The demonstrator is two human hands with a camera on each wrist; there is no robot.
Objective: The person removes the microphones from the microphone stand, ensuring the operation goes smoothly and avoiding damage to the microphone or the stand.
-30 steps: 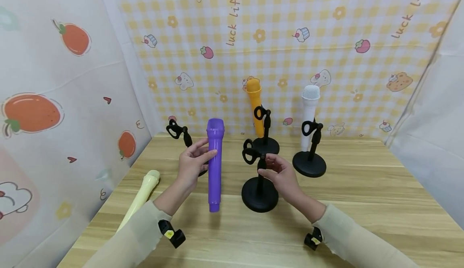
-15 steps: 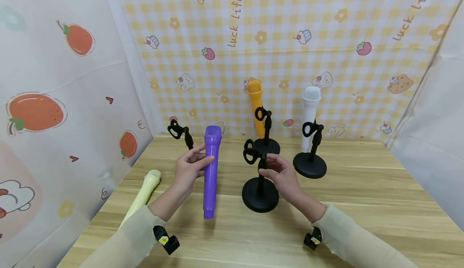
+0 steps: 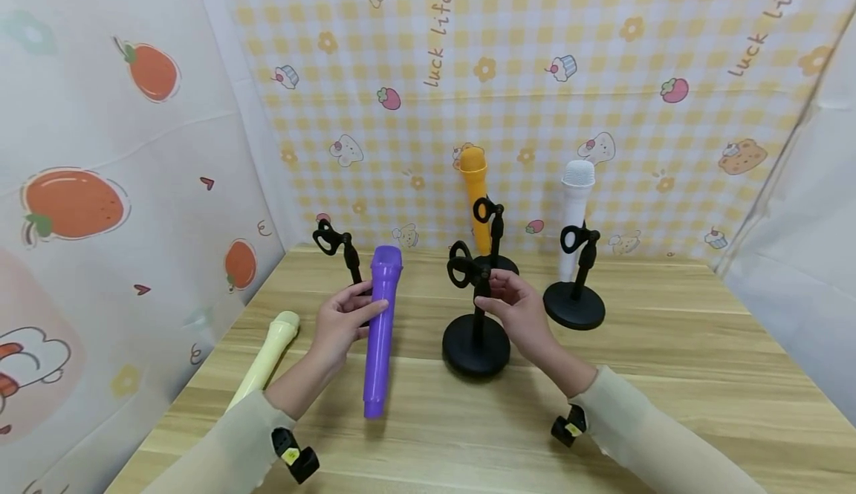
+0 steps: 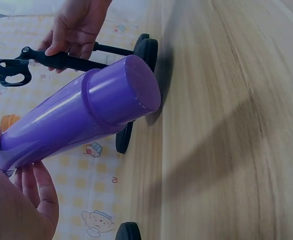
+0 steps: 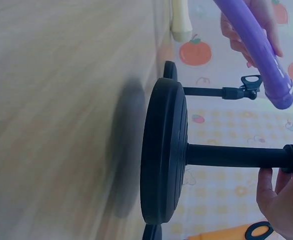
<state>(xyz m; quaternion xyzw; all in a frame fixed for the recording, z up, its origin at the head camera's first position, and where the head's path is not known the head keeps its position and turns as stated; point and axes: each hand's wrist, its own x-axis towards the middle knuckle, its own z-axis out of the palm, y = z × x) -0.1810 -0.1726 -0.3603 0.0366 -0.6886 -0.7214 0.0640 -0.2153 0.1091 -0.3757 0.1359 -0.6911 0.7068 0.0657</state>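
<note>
Purple and glossy, the microphone (image 3: 379, 360) slanted above the table (image 3: 675, 382), head end up, gripped by the left hand (image 3: 341, 323). Across an open gap, the right hand (image 3: 521, 308) pinched the upright of a black stand (image 3: 478, 330); its base seemed just off the wood, though that was hard to judge. Just beyond the left hand rose another stand (image 3: 352, 256), tightening the room there. Near the table's left edge lay a yellow microphone (image 3: 267, 353), partly hidden by the left sleeve (image 3: 230, 438). Toward the back edge, an orange microphone (image 3: 474, 182) and a white microphone (image 3: 576, 200) stood behind two more stands (image 3: 583, 264).
</note>
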